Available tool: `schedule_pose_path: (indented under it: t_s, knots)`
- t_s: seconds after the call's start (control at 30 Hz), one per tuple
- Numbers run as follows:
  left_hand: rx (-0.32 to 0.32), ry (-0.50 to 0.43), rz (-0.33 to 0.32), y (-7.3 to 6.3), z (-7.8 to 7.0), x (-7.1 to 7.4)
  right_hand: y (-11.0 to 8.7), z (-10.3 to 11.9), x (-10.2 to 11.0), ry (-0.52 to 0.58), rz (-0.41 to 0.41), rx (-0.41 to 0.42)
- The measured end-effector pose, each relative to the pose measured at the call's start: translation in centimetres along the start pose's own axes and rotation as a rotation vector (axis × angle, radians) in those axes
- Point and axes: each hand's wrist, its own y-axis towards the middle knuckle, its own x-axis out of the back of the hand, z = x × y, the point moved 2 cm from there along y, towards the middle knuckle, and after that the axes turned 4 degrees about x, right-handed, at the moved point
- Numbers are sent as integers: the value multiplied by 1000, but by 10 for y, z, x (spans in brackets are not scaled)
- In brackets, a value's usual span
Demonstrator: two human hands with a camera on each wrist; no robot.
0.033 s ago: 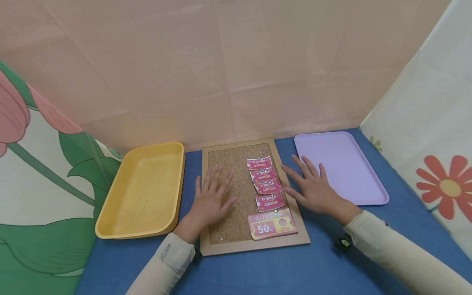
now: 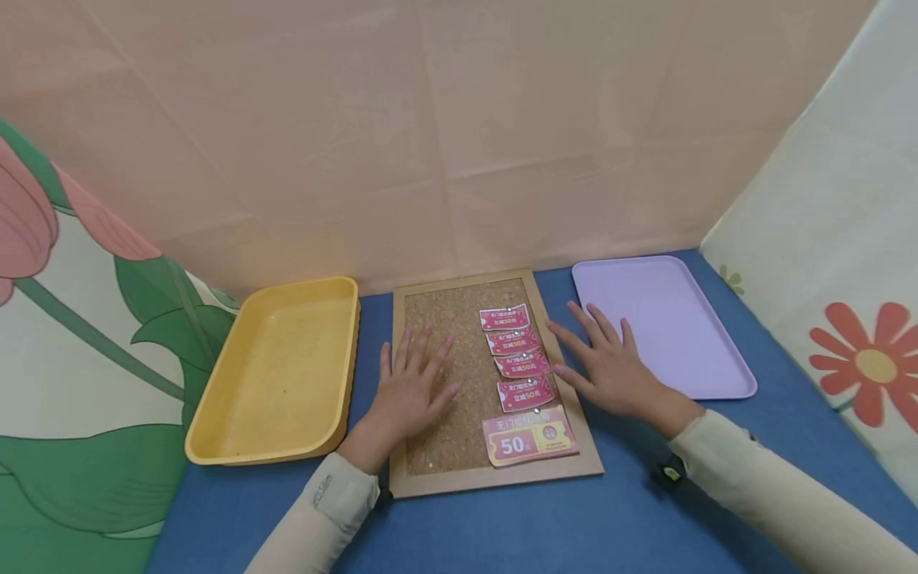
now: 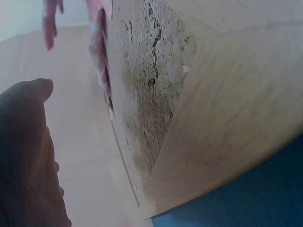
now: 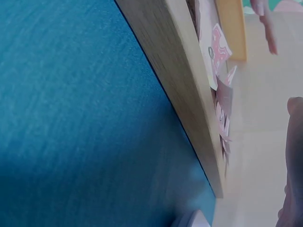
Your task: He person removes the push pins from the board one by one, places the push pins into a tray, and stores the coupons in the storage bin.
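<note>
A wood-framed corkboard (image 2: 455, 442) lies flat in the middle of the table. Down its right half runs a column of paper coupons: several small red ones (image 2: 518, 365) above a larger pink one (image 2: 531, 436) printed with 50. Small pins show at the coupons' upper edges. My left hand (image 2: 409, 395) is spread over the board's left side, fingers apart; in the left wrist view its palm (image 3: 28, 151) stands off the cork. Over the right frame edge, beside the red coupons, hovers my right hand (image 2: 617, 371), its fingers spread too. Neither hand holds anything.
Left of the board stands a deep yellow tray (image 2: 265, 375). A flat lilac tray (image 2: 660, 311) lies to the right, partly behind the right hand. Blue cloth (image 2: 488, 526) covers the table, and a pinkish curtain (image 2: 445, 143) closes off the back.
</note>
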Motion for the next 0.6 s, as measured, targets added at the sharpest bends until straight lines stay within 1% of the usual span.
schedule_pose_path:
  t_s: [0.17, 0.3, 0.4, 0.53, 0.6]
  knots:
    - [-2, -6, -2, -1, 0, 1, -1, -1, -2, 4, -5, 2]
    - [-3, -23, -2, -2, -2, 2, -3, 1, 0, 25, -34, 17]
    - [-24, -49, -17, -3, -6, 4, -4, 6, 3, 75, -68, 54]
    - [-60, -102, -35, -4, -15, 9, -6, 15, 5, 152, -109, 126]
    - [-69, -137, -27, -5, -21, 13, -6, 20, 5, 181, -129, 156]
